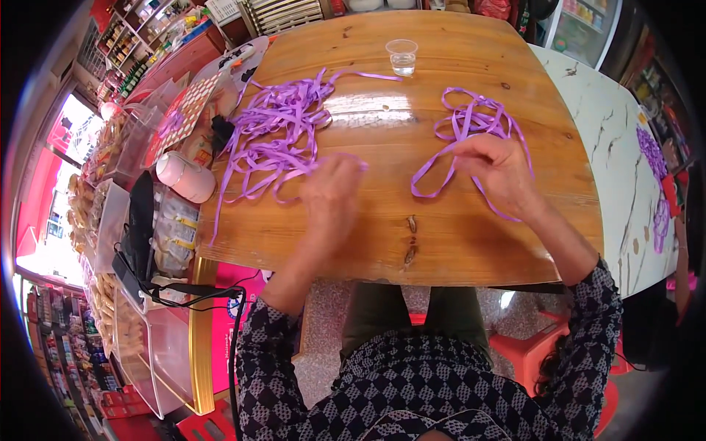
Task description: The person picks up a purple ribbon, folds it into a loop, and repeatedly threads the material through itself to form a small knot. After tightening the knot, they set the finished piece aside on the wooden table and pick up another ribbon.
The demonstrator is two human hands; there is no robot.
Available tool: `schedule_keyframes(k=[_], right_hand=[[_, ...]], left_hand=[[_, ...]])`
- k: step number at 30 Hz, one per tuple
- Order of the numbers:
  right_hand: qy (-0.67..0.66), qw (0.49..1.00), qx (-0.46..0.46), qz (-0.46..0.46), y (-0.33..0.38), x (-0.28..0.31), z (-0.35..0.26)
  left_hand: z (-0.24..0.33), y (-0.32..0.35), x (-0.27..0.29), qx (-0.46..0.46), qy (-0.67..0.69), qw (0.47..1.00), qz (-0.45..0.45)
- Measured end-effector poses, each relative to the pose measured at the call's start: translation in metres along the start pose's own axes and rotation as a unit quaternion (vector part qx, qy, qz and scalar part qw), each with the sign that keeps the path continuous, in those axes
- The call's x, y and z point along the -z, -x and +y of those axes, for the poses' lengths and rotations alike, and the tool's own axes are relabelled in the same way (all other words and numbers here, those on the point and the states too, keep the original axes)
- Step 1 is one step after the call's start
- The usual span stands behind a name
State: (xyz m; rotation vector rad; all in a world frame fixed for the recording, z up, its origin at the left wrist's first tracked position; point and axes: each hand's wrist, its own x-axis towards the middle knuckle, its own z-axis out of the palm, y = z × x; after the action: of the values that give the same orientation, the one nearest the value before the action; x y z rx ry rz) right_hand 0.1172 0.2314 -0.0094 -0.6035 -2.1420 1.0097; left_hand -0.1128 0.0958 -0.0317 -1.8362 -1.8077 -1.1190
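Purple ribbon (276, 121) lies in a large tangled heap on the left of the wooden table (390, 242). My left hand (331, 195), blurred by motion, is curled at the heap's near right edge, with a bit of ribbon showing at its fingertips. On the right is a smaller pile of looped purple ribbon (478, 117). My right hand (500, 173) is over the near side of this pile, thumb and fingers pinched on a strand. From there one loop hangs out to the left onto the wood, and another strand runs beneath the hand.
A clear plastic cup (402, 59) with some liquid stands at the table's far side. At the left edge are a pinkish-white container (184, 176), packages and black cables (198, 294). A white marble-patterned table (625, 176) adjoins on the right, and a red stool (526, 353) stands below.
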Motion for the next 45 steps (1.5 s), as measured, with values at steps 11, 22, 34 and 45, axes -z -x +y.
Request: schedule_keyframes(k=[11,22,34,45], right_hand=[[-0.144,0.964,-0.070,-0.214,-0.013,-0.041,-0.035],[-0.101,0.974,-0.135,-0.150,0.009,-0.013,-0.030],[-0.080,0.975,-0.179,-0.101,0.048,-0.012,-0.039],[-0.048,0.986,-0.066,-0.148,0.079,-0.023,-0.063]], left_hand=[[0.016,0.019,0.012,0.127,0.243,0.962,0.008],[-0.008,0.013,0.059,0.203,0.240,0.949,0.019],[-0.013,0.000,0.064,-0.004,-0.176,0.984,0.040],[0.098,0.028,0.024,0.291,0.516,0.739,-0.320]])
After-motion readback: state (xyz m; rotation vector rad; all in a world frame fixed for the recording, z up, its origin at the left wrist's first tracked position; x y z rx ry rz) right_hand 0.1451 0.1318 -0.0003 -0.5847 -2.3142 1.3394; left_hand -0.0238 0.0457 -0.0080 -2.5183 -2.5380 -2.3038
